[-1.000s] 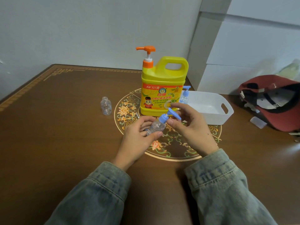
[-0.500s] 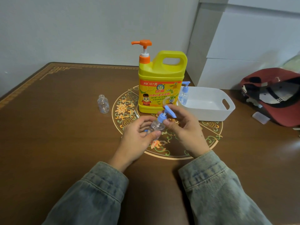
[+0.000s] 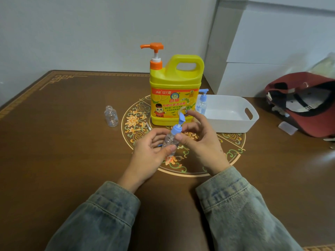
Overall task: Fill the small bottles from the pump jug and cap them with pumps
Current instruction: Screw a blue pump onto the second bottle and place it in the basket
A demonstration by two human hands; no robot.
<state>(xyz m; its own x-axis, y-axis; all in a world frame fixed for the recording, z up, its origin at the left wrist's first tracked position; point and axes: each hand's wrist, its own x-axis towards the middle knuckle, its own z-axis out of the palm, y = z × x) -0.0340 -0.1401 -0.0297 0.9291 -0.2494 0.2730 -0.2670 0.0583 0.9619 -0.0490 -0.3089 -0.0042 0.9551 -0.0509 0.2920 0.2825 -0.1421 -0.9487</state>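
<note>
My left hand (image 3: 151, 156) grips the body of a small clear bottle (image 3: 169, 141), held tilted just above the table. My right hand (image 3: 201, 142) pinches the blue pump cap (image 3: 177, 126) on its neck with thumb and fingers. Behind them stands the yellow pump jug (image 3: 175, 91) with its orange pump head pointing left. An uncapped small clear bottle (image 3: 111, 116) stands upright to the left of the jug. Another small bottle with a blue pump (image 3: 202, 102) stands in the white tray's near left corner.
The white tray (image 3: 233, 122) sits right of the jug on the brown table (image 3: 63, 151). A red cap (image 3: 306, 104) and a small clear lid (image 3: 287, 128) lie at the far right. White boxes stand behind the tray. A thin white tube (image 3: 148, 126) lies by the jug.
The blue pump head has turned from pointing right to pointing up and away as my right hand twists it. Both hands stay in the same spot; the view has shifted slightly.
</note>
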